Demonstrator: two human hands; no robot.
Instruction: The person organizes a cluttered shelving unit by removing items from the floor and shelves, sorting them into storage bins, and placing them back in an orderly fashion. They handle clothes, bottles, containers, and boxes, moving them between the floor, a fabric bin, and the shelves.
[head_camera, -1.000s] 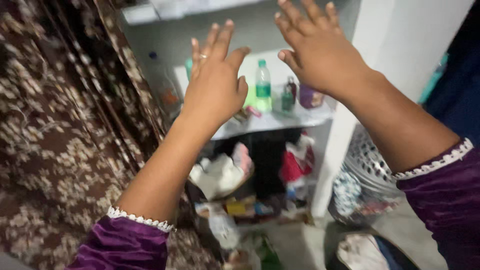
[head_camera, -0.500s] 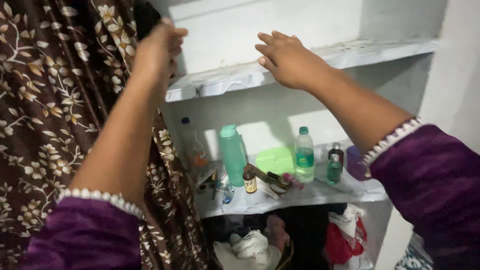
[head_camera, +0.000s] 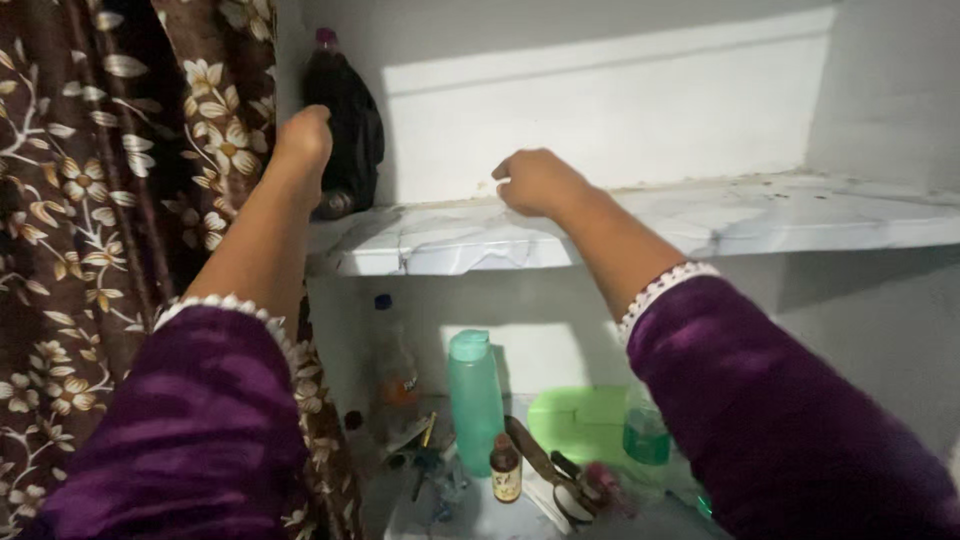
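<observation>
purple sleeves with white beaded cuffs cover both of the person's arms, which reach up toward a white marble shelf (head_camera: 640, 225) set in a pale wall niche. the left hand (head_camera: 300, 145) is raised at the shelf's left end, fingers curled in toward a dark bottle (head_camera: 345, 120) with a pinkish cap; the hand is right against the bottle's side, though whether it actually grips it cannot be told from this angle. the dark bottle stands upright at the back left corner of the shelf, beside a brown curtain (head_camera: 90, 200) printed with cream flowers. the right hand (head_camera: 535, 182) rests on the shelf near its middle, fingers bent into a loose fist, knuckles up, holding nothing that can be seen.

below, a lower shelf is crowded. a tall teal bottle (head_camera: 475, 395) stands upright near its centre, with a small brown bottle (head_camera: 505, 468) just in front of it. to the left stands a clear bottle with orange liquid (head_camera: 395, 365). to the right lies a light green box (head_camera: 580, 420), and a green-tinted bottle (head_camera: 645, 435) shows partly behind the right sleeve. small blurred items, among them what looks like scissors, lie scattered near the front edge.
</observation>
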